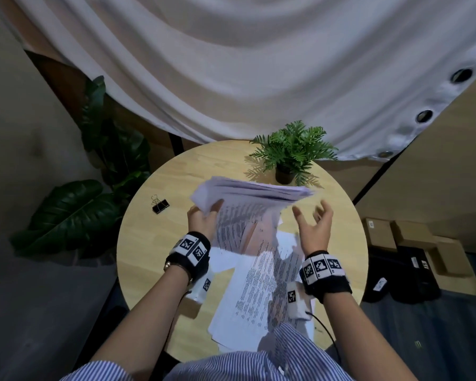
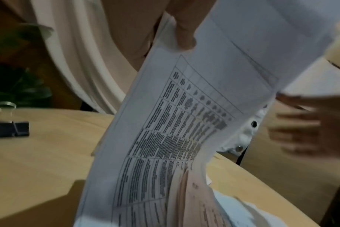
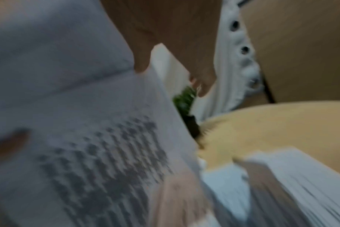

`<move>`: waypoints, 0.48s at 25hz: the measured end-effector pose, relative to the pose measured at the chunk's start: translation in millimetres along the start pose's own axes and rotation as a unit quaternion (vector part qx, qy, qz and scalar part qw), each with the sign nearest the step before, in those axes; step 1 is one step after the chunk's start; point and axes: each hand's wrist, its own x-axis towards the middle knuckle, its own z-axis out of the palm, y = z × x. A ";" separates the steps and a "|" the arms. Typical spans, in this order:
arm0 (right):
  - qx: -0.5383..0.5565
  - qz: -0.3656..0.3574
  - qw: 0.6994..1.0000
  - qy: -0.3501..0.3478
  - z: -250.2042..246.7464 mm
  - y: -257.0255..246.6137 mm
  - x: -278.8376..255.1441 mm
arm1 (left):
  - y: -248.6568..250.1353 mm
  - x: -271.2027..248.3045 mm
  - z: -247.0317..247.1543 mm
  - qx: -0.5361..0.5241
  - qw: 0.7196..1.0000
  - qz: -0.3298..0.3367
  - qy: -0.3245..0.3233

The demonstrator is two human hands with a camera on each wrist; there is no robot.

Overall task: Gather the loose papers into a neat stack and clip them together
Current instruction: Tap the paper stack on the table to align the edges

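My left hand (image 1: 205, 215) grips a bundle of printed papers (image 1: 248, 199) by its left edge and holds it up off the round wooden table (image 1: 149, 257); the sheets droop toward the table. In the left wrist view the thumb (image 2: 184, 35) presses on the top printed sheet (image 2: 184, 122). My right hand (image 1: 313, 224) hovers just right of the bundle, fingers spread and relaxed, holding nothing. More loose papers (image 1: 256, 292) lie spread on the table near me. A black binder clip (image 1: 160, 205) (image 2: 9, 127) lies at the table's left side. The right wrist view is blurred.
A small potted fern (image 1: 290, 155) stands at the table's far edge, just behind the raised papers. A white curtain (image 1: 231, 64) hangs beyond. Large dark-leaved plants (image 1: 74, 210) stand left of the table; cardboard boxes (image 1: 401, 235) sit on the floor to the right.
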 end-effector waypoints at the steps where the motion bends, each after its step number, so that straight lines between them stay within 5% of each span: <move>1: -0.089 0.099 0.991 0.009 -7.2 24.3 0.6 | -1.3 2.0 -1.7 0.005 1.000 -0.007 0.014; 3: -0.279 0.295 0.914 -0.023 -21.2 66.3 -16.5 | -3.5 9.2 -8.5 -0.003 1.000 0.002 0.029; 5: -0.389 0.356 0.848 -0.055 -24.5 90.4 -43.1 | -5.2 14.3 -15.5 -0.004 0.999 0.017 0.039; 12: -0.390 0.292 0.861 -0.146 19.4 125.3 -51.5 | 24.0 40.7 -52.4 -0.104 0.976 0.085 0.174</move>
